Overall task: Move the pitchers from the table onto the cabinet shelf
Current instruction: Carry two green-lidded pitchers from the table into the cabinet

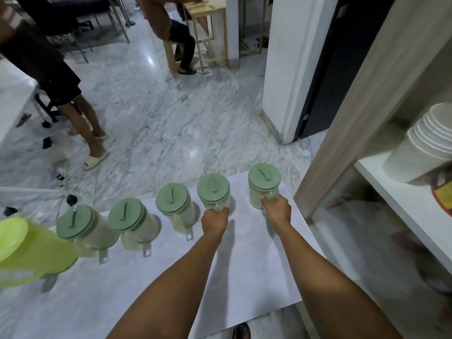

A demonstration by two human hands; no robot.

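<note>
Several clear pitchers with pale green lids stand in a row along the far edge of the grey table (256, 277). My right hand (277, 207) grips the handle of the rightmost pitcher (263, 182). My left hand (215, 220) grips the handle of the pitcher beside it (213, 189). Three more stand to the left: one (175, 200), another (132, 220), and the leftmost (80, 225). The cabinet shelf (403, 206) is at the right.
A lime green pitcher (31, 253) lies at the table's left. A stack of white bowls (425, 145) sits on the shelf. One person stands at the far left on the marble floor (171, 123); another sits at a wooden table behind.
</note>
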